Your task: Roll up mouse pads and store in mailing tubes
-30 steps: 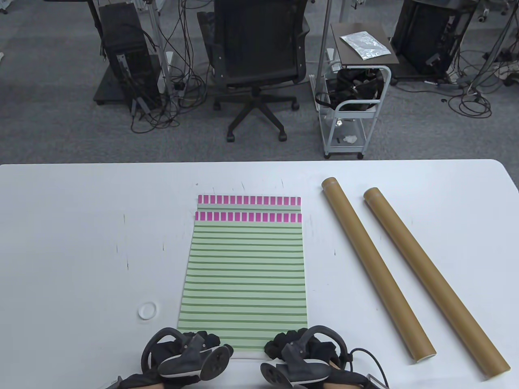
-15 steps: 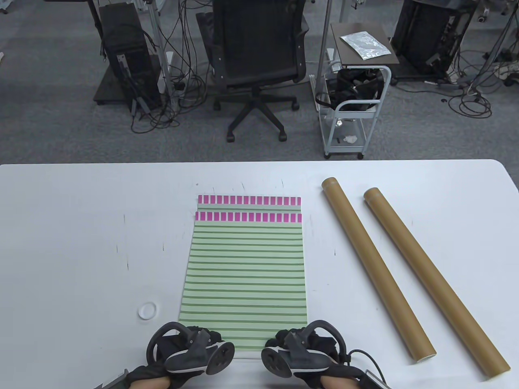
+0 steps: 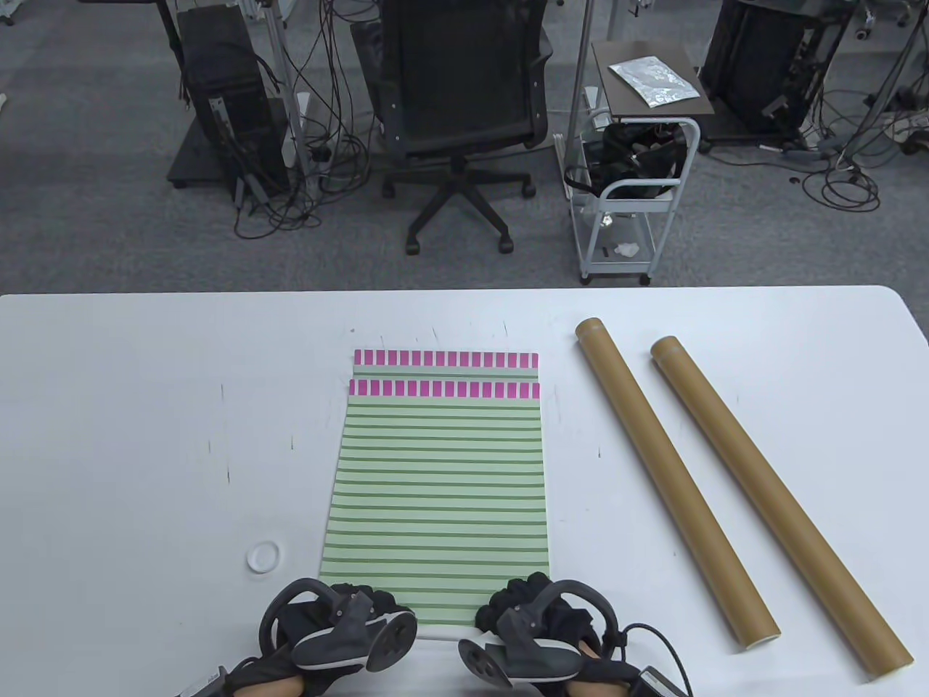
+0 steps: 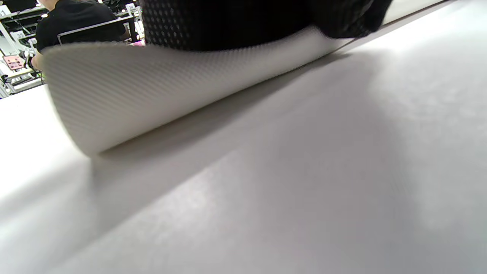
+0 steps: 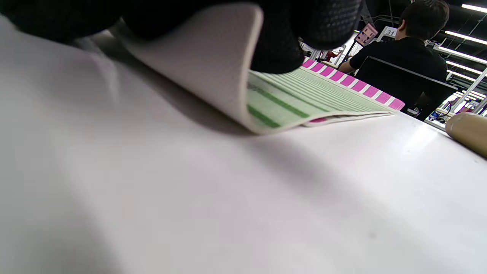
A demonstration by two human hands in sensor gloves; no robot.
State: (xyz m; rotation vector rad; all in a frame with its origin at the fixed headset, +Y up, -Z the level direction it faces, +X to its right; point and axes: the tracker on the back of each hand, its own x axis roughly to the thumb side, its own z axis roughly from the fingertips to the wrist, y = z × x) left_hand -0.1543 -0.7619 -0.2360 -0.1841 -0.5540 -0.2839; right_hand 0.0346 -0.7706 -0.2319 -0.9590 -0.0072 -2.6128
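A green-striped mouse pad [image 3: 439, 494] with a pink-checked far edge lies flat mid-table on top of a second pad [image 3: 446, 359] whose far edge shows beyond it. My left hand [image 3: 341, 613] and right hand [image 3: 533, 606] grip the top pad's near edge at its two corners. The near edge is lifted and curls over: its white underside shows in the left wrist view [image 4: 152, 87] and in the right wrist view [image 5: 213, 72]. Two brown mailing tubes [image 3: 671, 479] [image 3: 776, 501] lie diagonally to the right.
A small white ring-shaped cap [image 3: 263, 557] lies left of the pad near my left hand. The table's near edge is just below my hands. An office chair [image 3: 457, 109] and a cart [image 3: 639, 167] stand beyond the far edge.
Both hands have moved slightly forward over the pad's near edge, which has curled up off the table. The tubes and the lower pad have not moved.
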